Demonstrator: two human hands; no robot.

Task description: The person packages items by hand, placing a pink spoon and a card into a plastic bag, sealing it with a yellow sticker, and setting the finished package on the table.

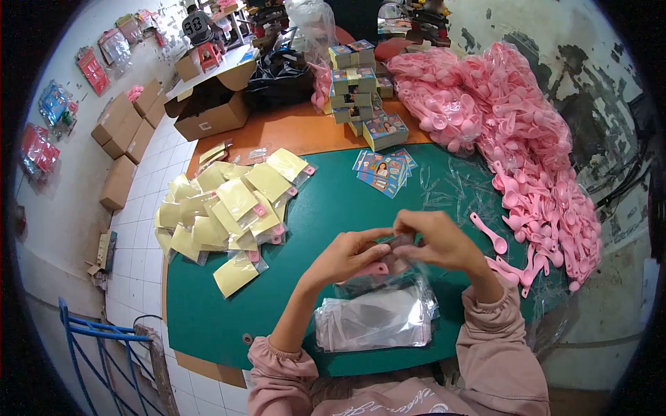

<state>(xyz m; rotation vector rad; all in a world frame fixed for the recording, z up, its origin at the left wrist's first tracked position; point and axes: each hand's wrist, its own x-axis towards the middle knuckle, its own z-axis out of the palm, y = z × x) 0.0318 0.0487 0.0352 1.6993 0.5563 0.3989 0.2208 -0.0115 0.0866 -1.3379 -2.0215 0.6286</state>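
My left hand (348, 258) is closed, its fingers pinching a clear plastic bag (361, 283). The end of a pink spoon (377, 268) shows just below those fingers. My right hand (440, 241) curls in from the other side, thumb and fingers pressed together at the same bag; the part between both hands is partly hidden and blurred. Right under them lies a stack of clear plastic bags (374, 320) on the green table top (312, 201). Several printed cards (383, 170) are spread beyond my hands. A loose pink spoon (490, 234) lies right of my right hand.
Packed bags with pale yellow cards (222, 208) are heaped at the left. Banded card stacks (357, 90) stand at the back. A large mound of pink spoons (513, 125) covers the right side. An open cardboard box (211, 118) sits back left; a person (199, 28) sits farther away.
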